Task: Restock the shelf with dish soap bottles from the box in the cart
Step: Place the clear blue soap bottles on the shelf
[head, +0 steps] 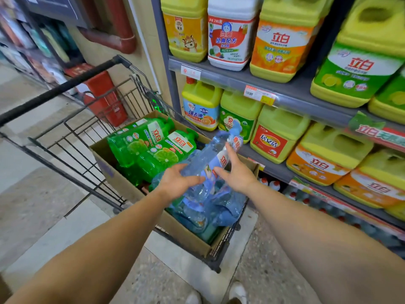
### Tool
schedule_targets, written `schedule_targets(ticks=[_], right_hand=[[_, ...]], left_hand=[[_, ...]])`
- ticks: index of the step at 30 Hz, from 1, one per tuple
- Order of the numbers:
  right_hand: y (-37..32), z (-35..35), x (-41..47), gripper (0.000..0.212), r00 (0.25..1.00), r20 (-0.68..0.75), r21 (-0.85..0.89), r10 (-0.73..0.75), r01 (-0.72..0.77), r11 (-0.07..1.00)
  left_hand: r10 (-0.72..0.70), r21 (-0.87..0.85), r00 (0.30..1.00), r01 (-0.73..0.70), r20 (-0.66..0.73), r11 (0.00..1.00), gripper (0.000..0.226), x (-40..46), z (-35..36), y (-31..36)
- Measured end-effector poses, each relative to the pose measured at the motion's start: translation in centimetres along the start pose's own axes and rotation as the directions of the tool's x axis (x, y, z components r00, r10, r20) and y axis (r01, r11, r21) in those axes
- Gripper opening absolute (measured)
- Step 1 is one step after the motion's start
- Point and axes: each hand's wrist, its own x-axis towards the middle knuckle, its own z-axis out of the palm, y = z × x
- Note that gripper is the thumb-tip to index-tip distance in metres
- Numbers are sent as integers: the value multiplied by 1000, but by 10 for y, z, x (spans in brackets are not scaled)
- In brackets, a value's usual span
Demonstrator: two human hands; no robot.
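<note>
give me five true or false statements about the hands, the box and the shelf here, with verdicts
1. Both hands hold the blue bottle above the box. True: the left hand and the right hand are on either side of it.
2. The green bottles lie in the box. True.
3. The box sits on the floor beside the cart. False: it sits inside the cart.
4. The shelf holds only blue bottles. False: it holds big yellow-green jugs and a white one.
5. The right hand rests on the cart handle. False: it is on the blue bottle.
</note>
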Motion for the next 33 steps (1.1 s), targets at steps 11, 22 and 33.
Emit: schedule_targets(ticks=[11,22,33], right_hand=[[-14,-97,-89,19,976,-151,689,160,-13,725],[138,-268,-313,63,675,-699,438,236,143,888],[332,-445,-628,62,263,-907,328,328,-46,944]], left_hand=[[248,-297,900,-141,360,944,63,-36,57,78],[409,10,612,-563,678,826,39,-146,332,187],[416,-195,207,-646,886,738,43,-367,695,258]])
